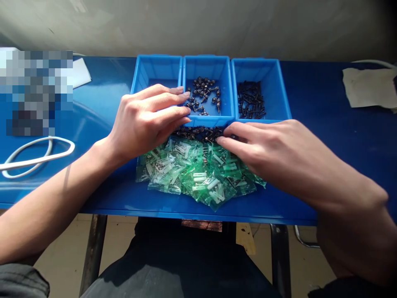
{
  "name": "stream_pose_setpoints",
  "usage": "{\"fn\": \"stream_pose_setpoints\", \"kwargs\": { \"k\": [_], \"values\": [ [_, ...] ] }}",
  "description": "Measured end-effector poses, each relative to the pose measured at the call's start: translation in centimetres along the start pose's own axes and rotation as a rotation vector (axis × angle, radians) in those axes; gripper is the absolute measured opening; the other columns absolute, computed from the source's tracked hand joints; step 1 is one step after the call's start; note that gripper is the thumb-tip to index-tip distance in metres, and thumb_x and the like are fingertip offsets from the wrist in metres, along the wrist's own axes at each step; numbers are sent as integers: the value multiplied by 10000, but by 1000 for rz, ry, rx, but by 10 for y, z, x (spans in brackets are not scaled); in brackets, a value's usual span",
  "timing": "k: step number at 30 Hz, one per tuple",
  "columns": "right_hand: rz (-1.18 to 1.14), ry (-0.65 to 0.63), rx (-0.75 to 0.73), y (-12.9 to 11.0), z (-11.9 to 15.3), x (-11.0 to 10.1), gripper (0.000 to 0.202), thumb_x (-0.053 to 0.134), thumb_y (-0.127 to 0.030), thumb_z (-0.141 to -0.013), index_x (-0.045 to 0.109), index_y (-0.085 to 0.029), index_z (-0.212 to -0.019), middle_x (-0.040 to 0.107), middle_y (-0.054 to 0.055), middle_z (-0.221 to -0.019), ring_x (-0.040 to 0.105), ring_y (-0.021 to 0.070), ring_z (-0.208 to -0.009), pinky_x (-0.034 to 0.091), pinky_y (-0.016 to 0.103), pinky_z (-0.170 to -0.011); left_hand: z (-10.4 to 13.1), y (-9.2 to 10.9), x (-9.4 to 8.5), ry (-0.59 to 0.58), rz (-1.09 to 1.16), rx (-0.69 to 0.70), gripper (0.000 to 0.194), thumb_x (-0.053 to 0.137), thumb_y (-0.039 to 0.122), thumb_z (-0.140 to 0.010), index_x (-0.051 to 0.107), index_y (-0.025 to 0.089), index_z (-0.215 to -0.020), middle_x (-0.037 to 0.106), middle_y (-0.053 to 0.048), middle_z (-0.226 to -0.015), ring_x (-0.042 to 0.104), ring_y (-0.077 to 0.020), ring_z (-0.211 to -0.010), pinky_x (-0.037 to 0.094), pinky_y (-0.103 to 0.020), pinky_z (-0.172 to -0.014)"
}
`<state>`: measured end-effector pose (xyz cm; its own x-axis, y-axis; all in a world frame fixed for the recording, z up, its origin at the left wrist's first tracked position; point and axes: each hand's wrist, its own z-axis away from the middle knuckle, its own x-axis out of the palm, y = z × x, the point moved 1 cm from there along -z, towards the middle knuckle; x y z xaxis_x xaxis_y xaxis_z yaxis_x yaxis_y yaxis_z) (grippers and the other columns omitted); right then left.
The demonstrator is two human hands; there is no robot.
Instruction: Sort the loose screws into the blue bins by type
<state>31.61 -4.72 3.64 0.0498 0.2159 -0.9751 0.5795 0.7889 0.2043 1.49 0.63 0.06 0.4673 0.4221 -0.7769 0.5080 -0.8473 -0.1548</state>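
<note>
Three blue bins stand side by side at the back of the table. Dark screws with round heads lie in the middle bin point(208, 121); thin black screws point(250, 99) fill part of the right bin point(281, 91). My left hand point(151, 118) reaches over the front of the left bin point(158, 58), its fingers stretched out at the middle bin's near left corner. In front of the bins is a row of loose dark screws point(198, 133). My right hand point(266, 145) has its thumb and finger closed at the right of that row; what they hold is hidden. Green clear packets point(201, 178) lie nearer me.
A white cable point(62, 154) loops on the blue table point(108, 194) at the left, beside a blurred patch and a white sheet point(80, 73). A beige cloth-like piece point(370, 87) lies at the far right. The wall rises behind the bins.
</note>
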Motion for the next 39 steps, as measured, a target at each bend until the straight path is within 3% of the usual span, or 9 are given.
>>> {"fn": "stream_pose_setpoints", "kwargs": {
  "k": [3, 5, 11, 17, 20, 24, 28, 35, 39],
  "values": [
    [58, -11, -26, -5, -5, 4, 321, 530, 61, -1004, 779, -141, -1021, 831, 108, -1052, 752, 233, -788, 434, 350, -595, 0, -2, 0, -5, 8, 5, 166, 764, 232, -1127, 785, 182, -1284, 828, -75, -1383, 824, -300, -1301, 780, -453, -958],
    [35, 25, -49, -2, -6, 5, 320, 523, 42, -1049, 794, -128, -1038, 840, 118, -1083, 768, 231, -812, 459, 345, -598, 1, -2, -1, -2, 9, 11, 165, 747, 227, -1132, 784, 175, -1284, 830, -85, -1376, 826, -307, -1297, 781, -462, -947],
    [-317, 378, 5, 2, -5, -2, 161, 676, -91, -1123, 823, -152, -1147, 844, 83, -1119, 794, 182, -900, 594, 328, -696, 0, 2, -1, -20, 20, -47, 154, 752, 275, -1137, 775, 234, -1284, 830, -63, -1383, 823, -306, -1314, 780, -470, -964],
    [-534, 499, 89, -7, -13, 4, 149, 705, -118, -1126, 785, -217, -1048, 867, 26, -1041, 828, 162, -930, 670, 334, -812, 0, 2, -1, -3, -4, -16, 202, 754, 313, -1137, 753, 204, -1307, 825, -87, -1387, 826, -326, -1295, 777, -469, -927],
    [-627, 593, 116, -10, -17, 11, 167, 715, -98, -1102, 820, -217, -1049, 879, 42, -1055, 839, 164, -955, 690, 336, -836, -3, 7, -4, -14, 10, -46, 237, 695, 387, -1167, 752, 259, -1359, 824, -38, -1400, 813, -270, -1307, 761, -449, -979],
    [-808, 713, 152, -19, -20, 9, 181, 735, -139, -1101, 858, -249, -1027, 885, 41, -1057, 847, 199, -971, 715, 375, -838, -8, 24, -8, 71, 101, -6, 207, 711, 397, -1151, 750, 351, -1349, 854, 45, -1284, 843, -228, -1205, 764, -441, -970],
    [-841, 621, 241, -28, -21, 5, 174, 747, -181, -1102, 874, -261, -1012, 880, 61, -1083, 840, 249, -1010, 719, 439, -865, -10, 36, -11, 117, 198, -26, 213, 701, 258, -1121, 766, 378, -1285, 867, 61, -1127, 866, -224, -1075, 766, -448, -901],
    [-768, 445, 359, -26, -24, 4, 225, 688, -229, -1119, 896, -285, -1185, 877, 95, -1120, 827, 300, -1051, 731, 485, -891, -12, 32, -16, -26, 147, -85, 205, 669, 307, -1113, 817, 389, -1229, 870, 53, -1096, 862, -235, -1029, 759, -467, -848],
    [-764, 311, 335, -25, -25, -4, 372, 640, -180, -1097, 890, -383, -1283, 890, 44, -1196, 834, 308, -1086, 748, 520, -944, -8, 31, -17, 57, 197, -29, 229, 715, 297, -1088, 798, 393, -1279, 868, 49, -1158, 856, -242, -1051, 748, -471, -851]
  ]
}}
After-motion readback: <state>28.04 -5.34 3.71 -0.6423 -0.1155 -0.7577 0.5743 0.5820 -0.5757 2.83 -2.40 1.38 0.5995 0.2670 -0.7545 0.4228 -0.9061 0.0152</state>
